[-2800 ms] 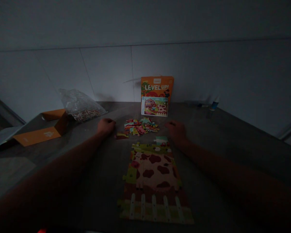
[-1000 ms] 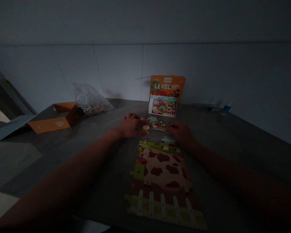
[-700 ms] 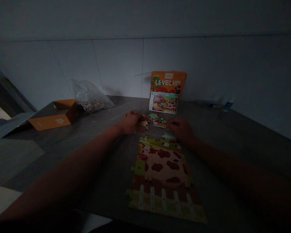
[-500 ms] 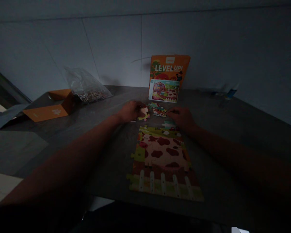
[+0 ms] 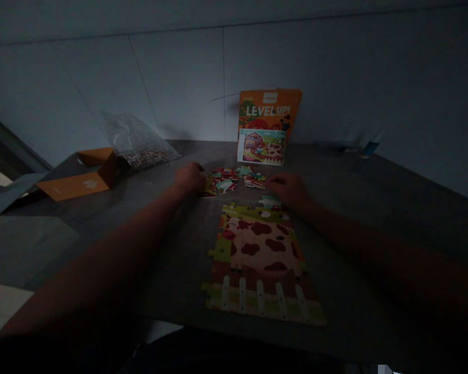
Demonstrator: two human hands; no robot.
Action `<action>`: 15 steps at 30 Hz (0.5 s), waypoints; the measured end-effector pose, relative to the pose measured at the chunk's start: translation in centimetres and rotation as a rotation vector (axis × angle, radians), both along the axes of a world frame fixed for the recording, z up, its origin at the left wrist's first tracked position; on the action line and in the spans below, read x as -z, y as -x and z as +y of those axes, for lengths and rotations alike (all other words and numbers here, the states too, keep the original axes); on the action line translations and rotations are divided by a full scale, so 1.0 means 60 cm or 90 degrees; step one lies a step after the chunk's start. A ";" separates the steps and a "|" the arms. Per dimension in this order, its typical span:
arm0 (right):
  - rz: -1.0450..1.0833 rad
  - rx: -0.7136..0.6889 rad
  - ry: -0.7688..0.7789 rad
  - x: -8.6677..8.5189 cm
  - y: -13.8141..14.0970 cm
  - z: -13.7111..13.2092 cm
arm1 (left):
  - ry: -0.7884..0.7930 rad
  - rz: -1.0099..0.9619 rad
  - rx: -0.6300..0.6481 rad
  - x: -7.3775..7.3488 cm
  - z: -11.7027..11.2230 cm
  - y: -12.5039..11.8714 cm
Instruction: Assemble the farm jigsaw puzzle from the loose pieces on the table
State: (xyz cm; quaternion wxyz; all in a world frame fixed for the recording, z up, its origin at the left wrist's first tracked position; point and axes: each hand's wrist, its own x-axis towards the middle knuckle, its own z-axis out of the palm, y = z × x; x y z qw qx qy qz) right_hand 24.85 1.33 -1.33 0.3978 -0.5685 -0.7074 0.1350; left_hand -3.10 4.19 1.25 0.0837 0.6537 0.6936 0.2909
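my left hand (image 5: 190,179) is curled at the left edge of the loose puzzle pieces (image 5: 226,185); can't tell if i'm gripping one. my right hand (image 5: 289,188) has thumb and fingertips close together at the pieces' right edge, can't tell if clamped on anything. assembled cow section (image 5: 263,252) lies flat on the table (image 5: 335,176), nearer me than the pieces. picture card (image 5: 262,147) stands in front of the orange "level up!" box (image 5: 270,106) behind them.

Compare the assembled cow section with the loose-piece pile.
The assembled cow section lies flat and joined; the loose-piece pile is jumbled, with pieces overlapping.
The cow section forms one continuous picture; the pile shows only fragments.
The cow section is nearer the camera; the pile is farther back.
Both are on the gray table.
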 end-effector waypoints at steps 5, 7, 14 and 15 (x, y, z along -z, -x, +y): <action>0.009 -0.015 0.004 0.001 0.000 -0.001 | -0.048 0.224 0.100 -0.003 -0.019 -0.027; 0.003 -0.023 0.000 0.000 0.000 -0.001 | -0.031 0.266 0.154 -0.001 -0.022 -0.034; -0.028 -0.038 -0.030 0.007 -0.003 0.003 | 0.019 0.317 0.254 0.009 -0.019 -0.035; -0.026 -0.041 -0.034 0.009 -0.003 0.004 | 0.017 0.316 0.264 0.008 -0.019 -0.036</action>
